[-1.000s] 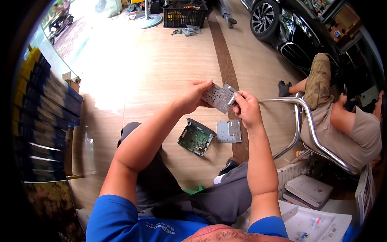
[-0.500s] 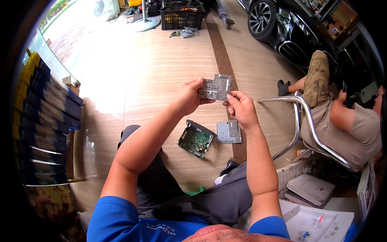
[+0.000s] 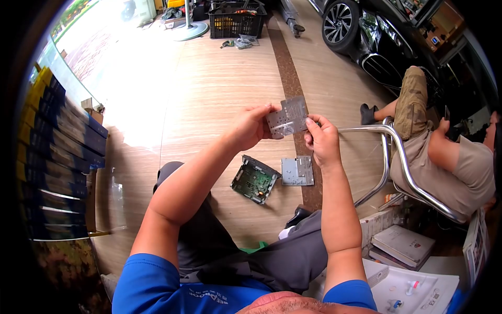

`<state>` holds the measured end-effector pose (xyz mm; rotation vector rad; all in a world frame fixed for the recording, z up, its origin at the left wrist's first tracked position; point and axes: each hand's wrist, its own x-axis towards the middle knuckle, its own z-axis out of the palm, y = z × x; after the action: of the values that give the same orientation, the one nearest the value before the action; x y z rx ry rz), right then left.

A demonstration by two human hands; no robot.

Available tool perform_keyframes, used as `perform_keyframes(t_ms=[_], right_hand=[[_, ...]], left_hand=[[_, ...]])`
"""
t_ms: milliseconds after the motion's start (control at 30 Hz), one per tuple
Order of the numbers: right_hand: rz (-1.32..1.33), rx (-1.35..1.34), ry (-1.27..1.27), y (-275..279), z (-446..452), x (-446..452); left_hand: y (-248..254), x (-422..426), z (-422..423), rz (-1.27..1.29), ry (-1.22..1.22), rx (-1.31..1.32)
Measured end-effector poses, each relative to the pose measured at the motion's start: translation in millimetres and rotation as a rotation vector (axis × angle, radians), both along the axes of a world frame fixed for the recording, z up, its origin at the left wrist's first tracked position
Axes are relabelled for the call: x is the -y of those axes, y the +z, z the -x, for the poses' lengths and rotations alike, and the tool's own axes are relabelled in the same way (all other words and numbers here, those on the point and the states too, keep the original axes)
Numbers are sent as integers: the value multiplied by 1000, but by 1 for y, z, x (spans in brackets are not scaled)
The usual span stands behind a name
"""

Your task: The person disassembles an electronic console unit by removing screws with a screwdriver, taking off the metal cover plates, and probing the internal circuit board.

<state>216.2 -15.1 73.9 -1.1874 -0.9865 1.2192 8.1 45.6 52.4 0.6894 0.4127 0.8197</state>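
Observation:
Between my hands I hold a perforated metal plate (image 3: 288, 118), a thin grey sheet with a stepped outline, raised above the floor. My left hand (image 3: 256, 125) grips its left edge, thumb on top. The fingers of my right hand (image 3: 322, 137) pinch its right edge. Below lies an opened metal chassis (image 3: 255, 179) with a green circuit board inside, tilted slightly on the floor. Beside its right edge sits a flat silver metal cover (image 3: 297, 171) with small holes and slots.
A person (image 3: 439, 152) sits at right by a chrome chair frame (image 3: 400, 141). Behind is a black car (image 3: 387, 52). A black crate (image 3: 236, 22) stands at the back. Blue boxes (image 3: 57, 157) line the left. Books (image 3: 402, 245) and a white tray (image 3: 426, 290) are lower right.
The metal plate has moved slightly right and turned a little, its face now looking darker. Both hands have shifted right with it. The chassis and cover on the floor stay put.

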Motion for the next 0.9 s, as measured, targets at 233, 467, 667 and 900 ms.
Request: perform_keyframes(t_ms=[233, 467, 667, 900], right_hand=[[-42, -25, -31, 5, 1, 1], [-24, -13, 27, 9, -3, 2], [-4, 13, 66, 6, -2, 3], [-22, -28, -2, 5, 7, 4]], left_hand=[[-10, -2, -1, -21, -69, -72], [3, 8, -3, -36, -106, -66], [-5, 5, -5, -41, -122, -105], [-5, 5, -8, 15, 36, -69]])
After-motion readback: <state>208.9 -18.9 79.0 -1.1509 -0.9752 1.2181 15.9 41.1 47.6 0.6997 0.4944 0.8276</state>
